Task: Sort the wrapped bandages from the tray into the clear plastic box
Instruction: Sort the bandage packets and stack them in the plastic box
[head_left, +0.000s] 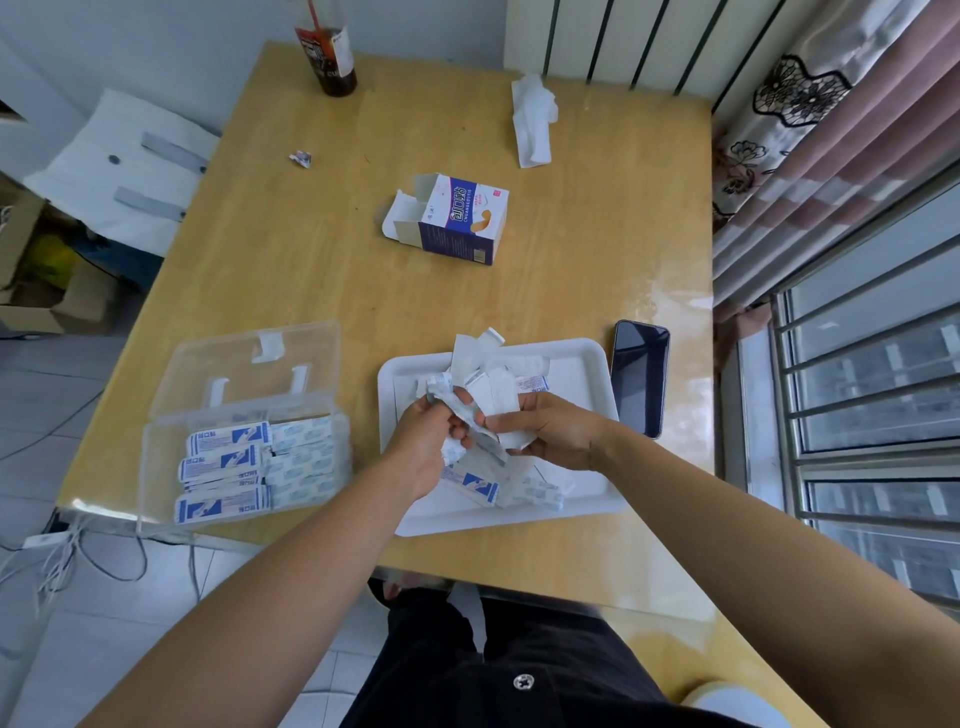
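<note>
In the head view we see both hands raised over the white tray (582, 358), which sits near the table's (311, 270) front edge, right of centre; the left hand (423, 441) curls its fingers round a crumpled bunch of wrapped bandages (488, 387); the right hand (553, 431) pinches the same bunch from the other side, so that the wrappers fan upward between the two. More loose bandages (478, 488) lie in the tray along its near rim. We find the clear plastic box (150, 467) at the table's front left corner, its lid (244, 358) tipped back, with stacked bandages (223, 460) lying flat inside. A dark phone (639, 379) lies just beside the tray's right rim; an opened carton (452, 218) rests mid-table; a bottle (327, 52) stands at the far edge, a tissue (532, 119) to its right.
</note>
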